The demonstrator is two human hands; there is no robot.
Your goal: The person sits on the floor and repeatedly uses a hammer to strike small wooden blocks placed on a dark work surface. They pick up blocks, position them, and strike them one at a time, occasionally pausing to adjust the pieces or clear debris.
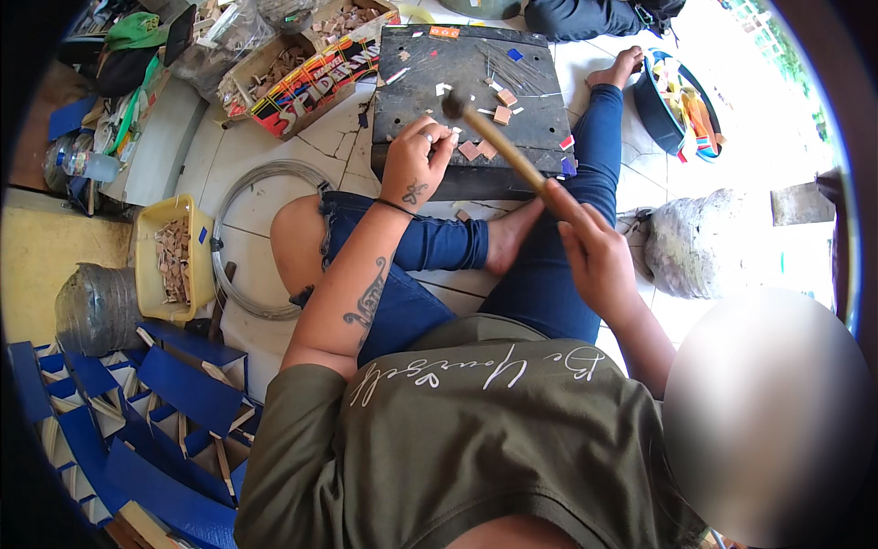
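My right hand [593,245] is closed round the wooden handle of a hammer [506,149]. Its dark head is raised over a low black work block [416,87]. By the near left part of that block, my left hand [417,163] is closed, thumb and fingers pinched on a small white piece [455,133]. The hammer head sits just above and beside those fingertips. Small brown wooden squares [469,150] lie to the right of my left hand. Farther back on the block are thin metal wires [521,75] and little white, blue and red scraps.
A coil of wire [229,206] lies on the tiled floor at left, beside a yellow basket [146,265] of wooden pieces. Printed cardboard boxes [315,78] stand beyond. Blue slatted pieces [187,375] pile up lower left. At right are a dark tub [651,105] and a filled sack [690,242].
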